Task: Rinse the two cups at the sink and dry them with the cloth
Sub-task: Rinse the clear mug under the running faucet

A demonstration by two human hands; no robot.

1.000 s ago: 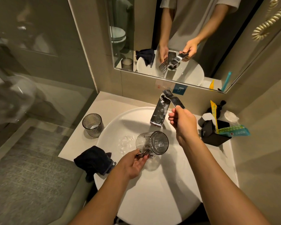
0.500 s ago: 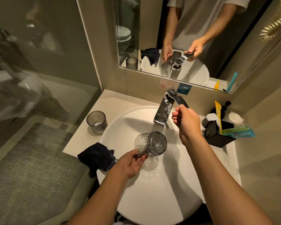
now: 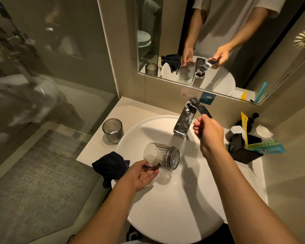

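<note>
My left hand grips the handle of a clear ribbed glass cup, held on its side over the white round sink, its base turned toward the right. My right hand pinches the end of the chrome tap lever, above the tap spout. No water stream shows. A second ribbed grey cup stands upright on the counter left of the basin. A dark cloth lies crumpled at the basin's left rim.
A black holder with sachets and packets stands at the right of the sink. The mirror hangs behind the tap. A glass shower panel closes off the left side. The counter edge drops to a tiled floor.
My left hand has swung the cup so it lies more sideways and further left. The splashing water seen under the tap earlier is gone. My right hand stays on the lever.
</note>
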